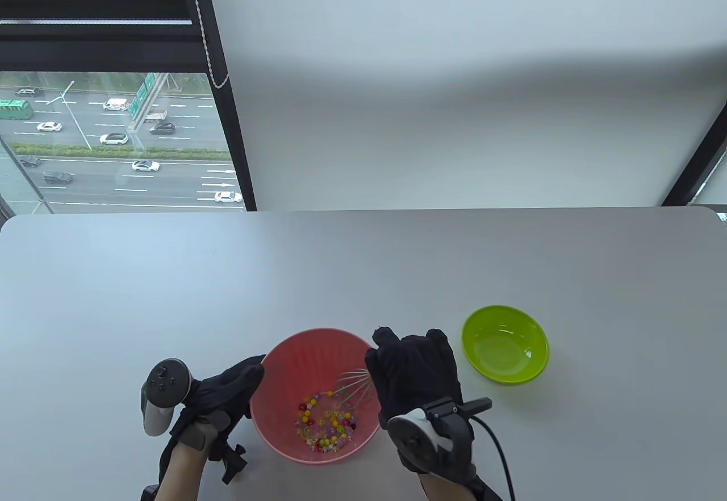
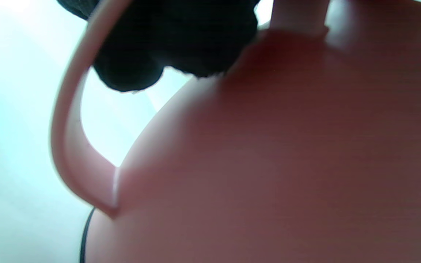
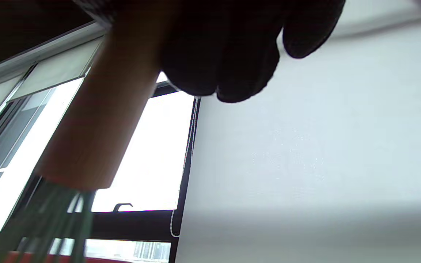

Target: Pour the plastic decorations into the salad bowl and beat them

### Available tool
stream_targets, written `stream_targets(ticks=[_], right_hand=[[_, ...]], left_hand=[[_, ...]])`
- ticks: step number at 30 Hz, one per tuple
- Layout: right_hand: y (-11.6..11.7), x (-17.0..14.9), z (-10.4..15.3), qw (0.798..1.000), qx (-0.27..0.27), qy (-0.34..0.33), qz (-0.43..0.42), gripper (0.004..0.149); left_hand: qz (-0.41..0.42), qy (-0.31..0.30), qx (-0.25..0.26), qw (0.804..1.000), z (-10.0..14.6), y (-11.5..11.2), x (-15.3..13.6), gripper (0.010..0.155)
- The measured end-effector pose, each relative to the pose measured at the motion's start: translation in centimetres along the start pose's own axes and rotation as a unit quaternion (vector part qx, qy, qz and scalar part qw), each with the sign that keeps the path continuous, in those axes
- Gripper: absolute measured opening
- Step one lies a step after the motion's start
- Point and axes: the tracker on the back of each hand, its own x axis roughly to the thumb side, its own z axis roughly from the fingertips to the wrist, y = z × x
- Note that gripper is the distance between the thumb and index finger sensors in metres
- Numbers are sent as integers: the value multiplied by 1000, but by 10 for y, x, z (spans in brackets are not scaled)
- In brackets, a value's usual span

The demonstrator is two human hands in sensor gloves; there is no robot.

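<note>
The pink salad bowl [image 1: 284, 364] stands near the table's front edge, with several small coloured plastic decorations [image 1: 324, 426] lying in its bottom. My right hand [image 1: 397, 364] hovers over the bowl's right rim, gripping a whisk by its wooden handle [image 3: 101, 124]. The whisk's wires [image 1: 355, 387] reach down into the bowl beside the decorations. My left hand [image 1: 247, 381] holds the bowl's left rim. In the left wrist view its gloved fingers [image 2: 166, 44] curl over the rim [image 2: 68, 128], and the bowl's outer wall [image 2: 269, 164] fills the frame.
A lime-green bowl [image 1: 505, 345], with nothing in it, stands to the right of the salad bowl, close to my right hand. A window [image 1: 113, 143] and a white blind lie beyond the table's far edge [image 1: 363, 211].
</note>
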Motion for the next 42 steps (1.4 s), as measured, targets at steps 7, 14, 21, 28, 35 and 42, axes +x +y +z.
stream_targets(ticks=[7,14,21,28,35,42], right_hand=[[-1,-16,-2,968,25,80,-235,43],[-7,-23,-2,998,-36,46,31,43],[-19,-42,-1,951,-73,144,-264,41],[-5,-67,2,976,-88,176,-97,48],[54,-64,15,986,51,159,-1,48],[75,-64,11,941,280,189,22,47]], left_hand=[[0,0,1,1000,0,0,0,79],[0,0,-1,1000,0,0,0,79],[0,0,0,1000,0,0,0,79],[-2,0,1,1000,0,0,0,79],[-4,0,2,1000,0,0,0,79],[-8,-2,0,1000,1,1,0,79]])
